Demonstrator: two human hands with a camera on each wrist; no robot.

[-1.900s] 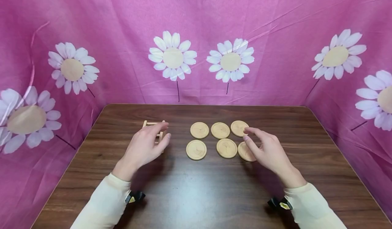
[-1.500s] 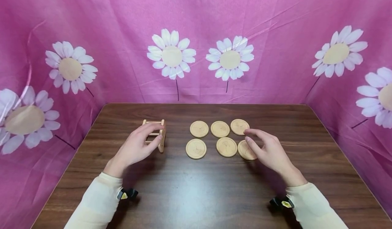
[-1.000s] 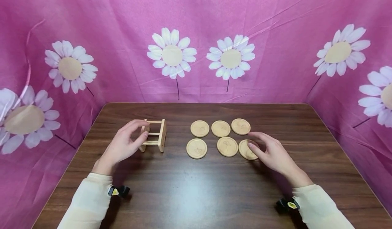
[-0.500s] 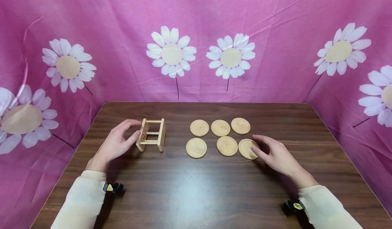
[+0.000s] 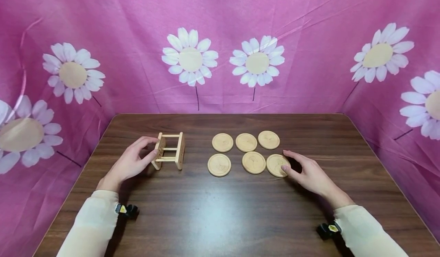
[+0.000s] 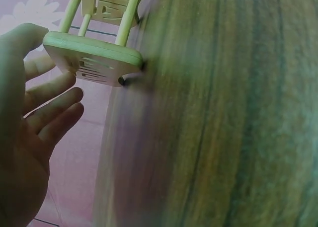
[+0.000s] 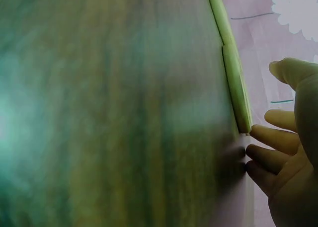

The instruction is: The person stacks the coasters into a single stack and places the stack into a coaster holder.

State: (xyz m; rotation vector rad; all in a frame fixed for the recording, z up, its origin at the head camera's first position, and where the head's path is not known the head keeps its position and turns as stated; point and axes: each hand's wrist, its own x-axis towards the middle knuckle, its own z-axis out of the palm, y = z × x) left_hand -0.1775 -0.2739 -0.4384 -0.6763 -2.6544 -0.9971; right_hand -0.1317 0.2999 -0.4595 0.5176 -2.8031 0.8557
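Note:
A small light-wood rack (image 5: 180,152) with two side panels joined by dowels stands on the left of the table. My left hand (image 5: 128,161) is at its left side, thumb and index fingertips right at the left panel. In the left wrist view the fingertips of my left hand (image 6: 25,142) meet the cut-out outer face of the rack (image 6: 92,48). On the right, my right hand (image 5: 311,175) rests beside the nearest round wooden coaster (image 5: 276,165), its thumb tip over the edge. The right wrist view shows relaxed fingers next to that coaster (image 7: 236,88).
Several more round coasters with engraved leaf-like lines lie flat in two rows, among them a front-left coaster (image 5: 219,165) and a back-right coaster (image 5: 269,140). They lie on a dark wood-grain table (image 5: 213,211). A pink cloth (image 5: 223,12) with daisies surrounds it.
My left hand has moved left, from over the rack to its left side, uncovering the rack. My right hand has shifted slightly right, showing more of the nearest coaster. The coasters stay in place.

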